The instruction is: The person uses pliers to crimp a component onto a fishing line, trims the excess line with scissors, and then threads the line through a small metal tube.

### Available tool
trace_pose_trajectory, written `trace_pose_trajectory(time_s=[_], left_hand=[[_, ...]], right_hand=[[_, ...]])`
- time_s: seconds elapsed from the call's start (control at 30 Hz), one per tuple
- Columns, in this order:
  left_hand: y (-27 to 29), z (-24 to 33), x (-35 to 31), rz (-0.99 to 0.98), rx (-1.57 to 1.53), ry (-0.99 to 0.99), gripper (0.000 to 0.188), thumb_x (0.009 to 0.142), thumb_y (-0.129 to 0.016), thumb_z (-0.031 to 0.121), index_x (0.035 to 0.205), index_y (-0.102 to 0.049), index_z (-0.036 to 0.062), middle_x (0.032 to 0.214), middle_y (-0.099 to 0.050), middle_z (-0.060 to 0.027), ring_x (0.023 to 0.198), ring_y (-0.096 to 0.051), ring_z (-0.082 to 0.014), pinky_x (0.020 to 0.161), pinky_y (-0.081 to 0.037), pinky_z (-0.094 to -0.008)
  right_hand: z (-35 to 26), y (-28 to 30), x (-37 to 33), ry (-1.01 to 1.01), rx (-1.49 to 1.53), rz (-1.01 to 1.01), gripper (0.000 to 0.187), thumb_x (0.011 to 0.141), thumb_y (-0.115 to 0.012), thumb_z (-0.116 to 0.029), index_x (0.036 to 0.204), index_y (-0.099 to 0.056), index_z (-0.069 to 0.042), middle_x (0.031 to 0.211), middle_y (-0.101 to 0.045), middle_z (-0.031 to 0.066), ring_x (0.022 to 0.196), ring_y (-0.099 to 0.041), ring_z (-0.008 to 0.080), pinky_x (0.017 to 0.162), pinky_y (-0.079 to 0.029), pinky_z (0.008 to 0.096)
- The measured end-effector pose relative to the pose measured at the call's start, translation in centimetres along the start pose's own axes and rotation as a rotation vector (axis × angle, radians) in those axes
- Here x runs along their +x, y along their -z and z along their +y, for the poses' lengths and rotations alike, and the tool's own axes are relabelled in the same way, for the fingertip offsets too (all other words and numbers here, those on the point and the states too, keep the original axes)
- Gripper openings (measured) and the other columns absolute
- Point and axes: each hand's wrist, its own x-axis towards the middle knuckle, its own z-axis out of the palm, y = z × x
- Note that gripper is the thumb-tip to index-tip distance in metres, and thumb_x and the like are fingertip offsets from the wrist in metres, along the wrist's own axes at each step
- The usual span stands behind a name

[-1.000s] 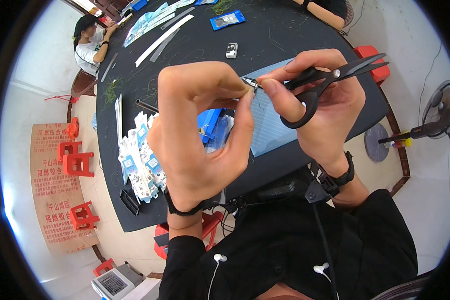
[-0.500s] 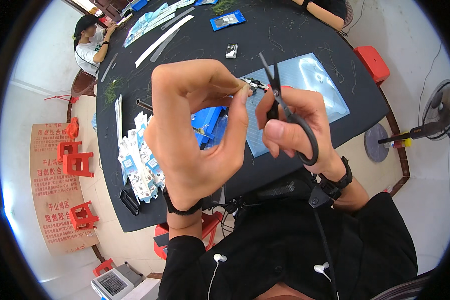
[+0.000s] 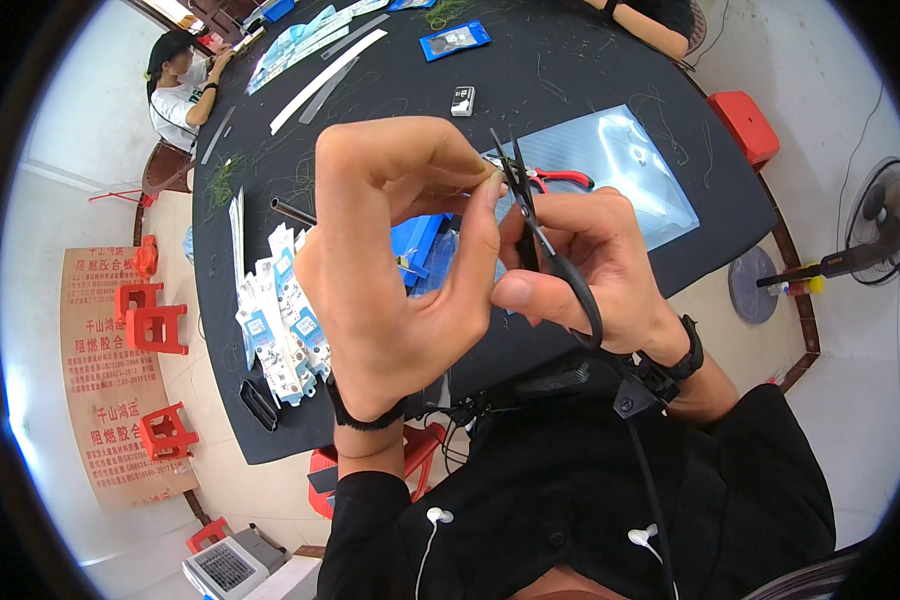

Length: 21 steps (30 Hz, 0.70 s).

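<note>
Over a dark round surface (image 3: 590,90) strewn with blue-and-white packets (image 3: 280,330), the left hand (image 3: 390,270) pinches a tiny item, too small to identify, at its fingertips. The right hand (image 3: 590,260), fingers clenched through the handles, holds black scissors (image 3: 540,240) with blades pointing up, just beside that pinch.

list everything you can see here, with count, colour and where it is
scissors: 1, black, in the right hand, blades up
table: 1, black, round, under the hands
clear plastic sheet: 1, shiny, table right
red-handled tool: 1, on the sheet
packaged cards: a fanned row, white and blue, table left edge
red stools: several, floor left
fan: 1, right floor
seated person: 1, white top, upper left
left hand: pinching something small at the blades
right hand: gripping the scissors
</note>
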Motion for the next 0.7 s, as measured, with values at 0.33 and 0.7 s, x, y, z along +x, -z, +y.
trace_pose_trajectory(time_s=[0.33, 0.7], left_hand=[[-0.14, -0.14, -0.08, 0.015, -0.011, 0.002, 0.041, 0.089, -0.074, -0.014, 0.118, -0.047, -0.0005, 0.095, -0.073, -0.0165, 0.086, -0.078, -0.0211, 0.08, -0.064, -0.0296], [-0.11, -0.16, -0.01, 0.004, 0.001, -0.009, 0.042, 0.089, -0.074, -0.014, 0.118, -0.047, 0.0007, 0.094, -0.074, -0.0161, 0.086, -0.078, -0.0205, 0.079, -0.065, -0.0296]], right_hand=[[-0.02, -0.23, -0.07, -0.012, -0.014, 0.028, 0.039, 0.087, -0.092, -0.034, 0.086, -0.071, -0.001, 0.052, -0.051, -0.004, 0.048, -0.044, 0.0009, 0.046, -0.027, 0.0209], [-0.11, -0.21, -0.11, -0.022, -0.023, 0.022, 0.035, 0.088, -0.091, -0.032, 0.086, -0.072, -0.002, 0.051, -0.058, -0.0011, 0.045, -0.053, 0.0022, 0.045, -0.032, 0.0191]])
